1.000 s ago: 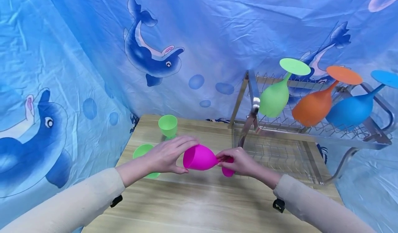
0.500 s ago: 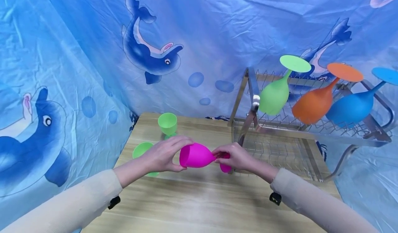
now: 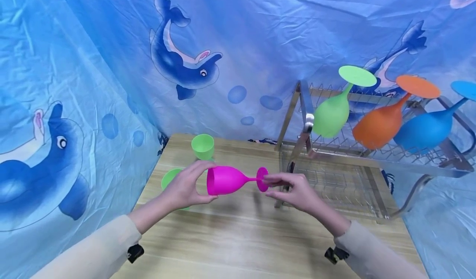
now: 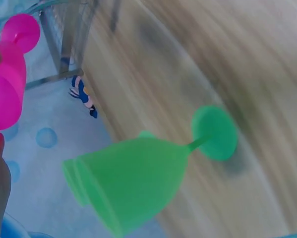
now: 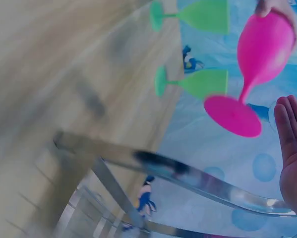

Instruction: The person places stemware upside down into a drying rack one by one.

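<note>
A magenta plastic wine glass (image 3: pixel 227 180) lies sideways in the air above the table, its mouth to the left and its round foot to the right. My left hand (image 3: pixel 186 184) holds the bowl near the rim between thumb and fingers. Beside the foot is my right hand (image 3: pixel 293 189). In the right wrist view its fingers (image 5: pixel 289 124) are straight and apart from the glass. Two green wine glasses stand upright on the table: the back one (image 3: pixel 203 146) shows plainly, while my left hand partly covers the front one (image 3: pixel 170 177).
A two-tier metal dish rack (image 3: pixel 372 157) stands at the right. On its top tier a light green glass (image 3: pixel 332 117), an orange glass (image 3: pixel 378 126) and a blue glass (image 3: pixel 424 129) lean upside down. The wooden table (image 3: pixel 238 246) meets a blue dolphin-print curtain (image 3: pixel 253 56).
My right hand has let go of the magenta glass's stem and moved right, past the foot. The left hand has shifted slightly left with the glass, and the foot now shows fully.
</note>
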Motion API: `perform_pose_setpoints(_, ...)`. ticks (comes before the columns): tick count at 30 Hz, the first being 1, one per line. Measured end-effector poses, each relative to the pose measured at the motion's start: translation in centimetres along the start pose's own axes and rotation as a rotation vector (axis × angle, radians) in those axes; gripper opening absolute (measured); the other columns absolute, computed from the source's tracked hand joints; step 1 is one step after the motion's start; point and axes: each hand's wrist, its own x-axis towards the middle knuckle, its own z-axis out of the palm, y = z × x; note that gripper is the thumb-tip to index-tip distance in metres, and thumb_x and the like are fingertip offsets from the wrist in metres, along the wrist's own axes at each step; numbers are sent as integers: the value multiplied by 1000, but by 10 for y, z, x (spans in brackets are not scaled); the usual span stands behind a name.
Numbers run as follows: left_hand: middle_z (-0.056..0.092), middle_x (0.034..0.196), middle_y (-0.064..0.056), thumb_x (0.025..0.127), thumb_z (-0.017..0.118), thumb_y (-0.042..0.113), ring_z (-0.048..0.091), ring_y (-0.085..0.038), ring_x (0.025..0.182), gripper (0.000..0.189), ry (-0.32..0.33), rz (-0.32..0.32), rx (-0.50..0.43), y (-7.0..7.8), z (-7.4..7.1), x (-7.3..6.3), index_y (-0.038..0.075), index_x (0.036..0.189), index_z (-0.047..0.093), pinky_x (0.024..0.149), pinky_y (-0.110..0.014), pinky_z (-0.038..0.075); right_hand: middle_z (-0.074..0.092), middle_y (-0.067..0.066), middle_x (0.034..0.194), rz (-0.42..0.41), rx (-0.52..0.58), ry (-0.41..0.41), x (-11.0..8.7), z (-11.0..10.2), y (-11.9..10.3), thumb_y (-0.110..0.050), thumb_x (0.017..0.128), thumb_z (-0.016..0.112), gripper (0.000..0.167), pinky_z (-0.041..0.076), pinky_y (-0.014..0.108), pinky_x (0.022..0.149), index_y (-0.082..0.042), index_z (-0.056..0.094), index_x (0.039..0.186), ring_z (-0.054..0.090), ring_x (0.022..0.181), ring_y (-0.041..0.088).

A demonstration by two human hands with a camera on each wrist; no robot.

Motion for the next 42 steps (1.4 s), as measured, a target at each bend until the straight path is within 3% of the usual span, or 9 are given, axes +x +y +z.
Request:
perform_pose_setpoints(3, 67, 135, -9, 63, 105, 30, 68, -29, 123, 89, 85, -92, -57, -3, 8, -6, 7, 138, 61, 97, -47, 63, 79, 15, 115, 13, 140, -8, -14, 11, 6, -3, 90, 85, 37, 66, 37, 83, 4, 74, 126, 79, 99, 16)
perform_pose_setpoints(5, 68, 133, -8, 64, 105, 27, 69, -29, 121, 87, 144, -163, -121, -2, 15, -9, 7, 137, 62, 96, -46, 63, 77, 20, 121, 31, 233, -43, -19, 19, 11, 0, 91, 83, 42, 65, 40, 89, 8, 69, 131, 78, 106, 20)
perform_pose_setpoints(10, 67, 134, -7, 68, 104, 16, 68, -28, 123, 80, 257, -372, -386, 7, 36, -14, 9, 137, 64, 102, -39, 60, 66, 24, 141, 119, 407, -128, -22, 39, 24, 3, 93, 80, 58, 55, 41, 108, 7, 56, 146, 65, 131, 36)
perform_pose_setpoints(15, 65, 138, -8, 73, 100, 12, 64, -29, 128, 77, 286, -562, -633, 20, 52, -18, 9, 140, 62, 107, -34, 56, 54, 26, 154, 171, 515, -122, -14, 53, 34, -7, 95, 82, 71, 45, 43, 118, 6, 46, 155, 51, 144, 44)
perform_pose_setpoints(19, 64, 138, -13, 78, 96, 8, 63, -30, 129, 74, 272, -667, -778, 29, 59, -19, 5, 143, 59, 107, -32, 55, 46, 28, 159, 204, 597, -56, -4, 58, 38, -9, 94, 83, 79, 41, 40, 122, 6, 40, 158, 48, 148, 37)
perform_pose_setpoints(24, 63, 139, -17, 82, 91, 5, 63, -29, 126, 72, 252, -716, -911, 37, 65, -18, 2, 145, 56, 106, -29, 56, 41, 30, 160, 240, 649, 33, 7, 59, 35, -6, 92, 85, 82, 42, 35, 121, 8, 37, 157, 50, 147, 27)
perform_pose_setpoints(30, 60, 140, -17, 83, 88, 2, 63, -23, 124, 71, 221, -757, -1048, 40, 72, -20, 1, 145, 54, 106, -29, 56, 39, 21, 166, 277, 672, 50, 16, 59, 28, -8, 90, 87, 84, 40, 28, 121, -2, 40, 160, 39, 155, 30)
perform_pose_setpoints(34, 60, 141, -17, 84, 89, 7, 63, -23, 125, 72, 189, -763, -1073, 42, 74, -22, 1, 146, 53, 107, -31, 55, 41, 20, 166, 249, 668, 56, 18, 61, 25, -9, 89, 88, 82, 37, 27, 123, -3, 44, 158, 36, 158, 31)
perform_pose_setpoints(42, 61, 139, -17, 85, 88, 9, 63, -24, 124, 72, 172, -741, -1085, 42, 75, -23, 1, 146, 52, 107, -33, 56, 49, 19, 159, 277, 619, 84, 18, 62, 21, -8, 88, 88, 74, 46, 30, 117, -2, 51, 151, 47, 150, 33)
